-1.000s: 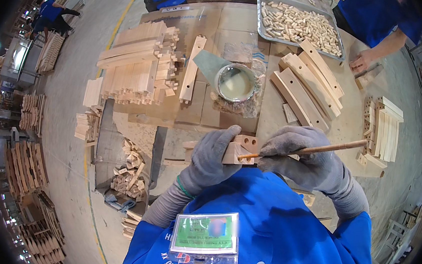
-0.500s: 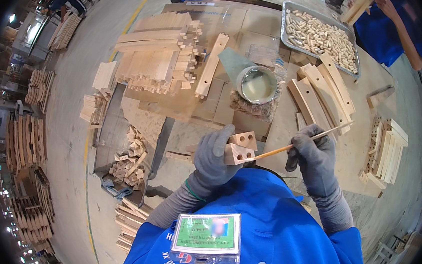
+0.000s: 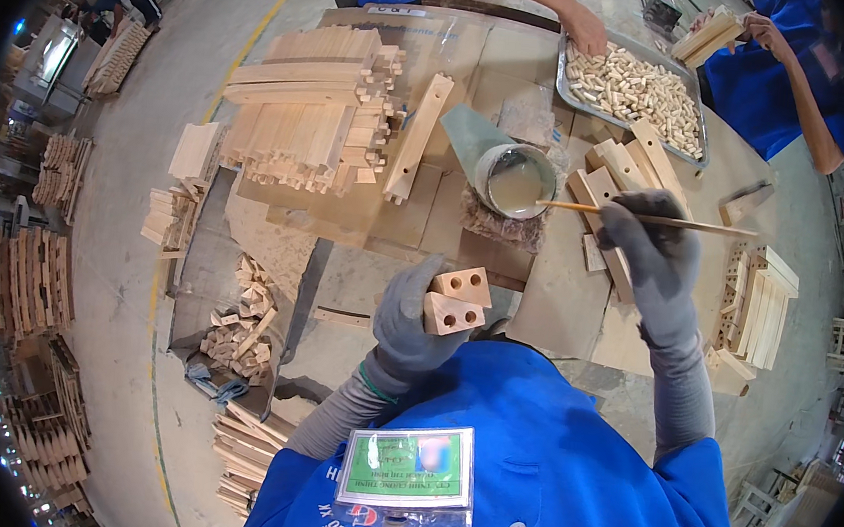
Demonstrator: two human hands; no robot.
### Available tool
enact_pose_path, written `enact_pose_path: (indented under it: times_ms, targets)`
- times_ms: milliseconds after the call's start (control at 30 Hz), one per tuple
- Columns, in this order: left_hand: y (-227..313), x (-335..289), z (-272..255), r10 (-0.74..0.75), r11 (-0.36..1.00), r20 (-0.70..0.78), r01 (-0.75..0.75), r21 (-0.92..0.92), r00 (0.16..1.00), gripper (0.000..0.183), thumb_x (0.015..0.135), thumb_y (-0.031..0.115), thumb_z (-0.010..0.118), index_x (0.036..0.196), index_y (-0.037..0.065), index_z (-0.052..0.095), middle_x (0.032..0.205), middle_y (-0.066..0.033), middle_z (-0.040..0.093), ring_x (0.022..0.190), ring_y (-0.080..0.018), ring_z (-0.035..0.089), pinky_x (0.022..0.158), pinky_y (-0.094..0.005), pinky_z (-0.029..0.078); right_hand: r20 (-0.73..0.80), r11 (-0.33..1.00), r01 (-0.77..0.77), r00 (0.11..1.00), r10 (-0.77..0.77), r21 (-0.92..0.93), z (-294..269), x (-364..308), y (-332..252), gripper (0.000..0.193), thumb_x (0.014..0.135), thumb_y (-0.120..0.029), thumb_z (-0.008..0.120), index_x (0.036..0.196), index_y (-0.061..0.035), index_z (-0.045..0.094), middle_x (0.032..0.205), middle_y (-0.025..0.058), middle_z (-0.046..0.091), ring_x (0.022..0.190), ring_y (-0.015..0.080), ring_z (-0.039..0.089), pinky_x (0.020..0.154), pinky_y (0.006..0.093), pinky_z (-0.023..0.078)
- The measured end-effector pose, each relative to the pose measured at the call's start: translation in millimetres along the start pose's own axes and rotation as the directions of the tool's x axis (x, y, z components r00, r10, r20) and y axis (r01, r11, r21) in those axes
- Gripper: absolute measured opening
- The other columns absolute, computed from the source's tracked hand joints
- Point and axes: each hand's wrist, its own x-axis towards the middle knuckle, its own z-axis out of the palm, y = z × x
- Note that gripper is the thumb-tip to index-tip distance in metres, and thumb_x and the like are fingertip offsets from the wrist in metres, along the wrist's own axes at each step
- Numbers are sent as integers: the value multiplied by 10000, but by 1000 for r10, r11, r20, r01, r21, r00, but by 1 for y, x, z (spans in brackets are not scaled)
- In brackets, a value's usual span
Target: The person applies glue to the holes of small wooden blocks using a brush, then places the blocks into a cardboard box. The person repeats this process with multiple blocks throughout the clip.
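Head view: since half a second ago, the wooden stick (image 3: 572,207) has left the holed ends and swung up and forward, its tip now at the right rim of the cup (image 3: 482,173); whether it touches the liquid (image 3: 517,192) I cannot tell. That suggests a break in the work at the holes. A co-worker's hand (image 3: 585,32) has also come into the tray of pegs (image 3: 638,92). The gloved right hand (image 3: 649,253) is closed on the stick, fingers and thumb together. The gloved left hand (image 3: 408,312) is clamped around two wood blocks (image 3: 455,306), in front of the chest, near the table's edge. They are pale and square-edged, stacked slightly askew, each end showing two round, dark holes.
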Motion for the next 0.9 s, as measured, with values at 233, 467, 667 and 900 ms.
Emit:
enact_pose_path:
  times_ms: [233,467,667,900]
  targets:
    - [-23,-22,1,-151,961,82,166,-222,985,753,607,174,847,1233,3,466,1056,-146,610,926,-278,621,821,-378,504,253,682,409,912,-322,-607,17,31,26,166,804,-172,726,870,-46,640,756,105,603,649,271,589,579,344,452]
    - [-13,0,-15,-40,976,55,51,-211,998,714,668,145,821,1236,-13,418,1061,-126,607,934,-235,621,843,-329,501,333,691,378,920,-207,-616,7,16,-1,87,779,11,655,849,-39,667,854,114,601,742,277,605,641,344,466]
    - [-12,0,-12,-15,964,148,54,-261,989,757,688,100,818,1276,-25,357,1095,-132,584,962,-215,615,836,-313,511,63,999,-15,998,17,-33,0,-15,-31,123,795,81,652,909,35,640,909,118,633,819,157,635,700,262,518]
    - [-5,4,0,-19,953,238,89,-290,971,718,693,73,803,1271,-19,387,1116,-138,589,975,-219,627,831,-331,526,190,932,-109,981,44,346,3,-39,-59,161,843,46,654,977,56,566,878,131,644,811,168,654,715,270,533]
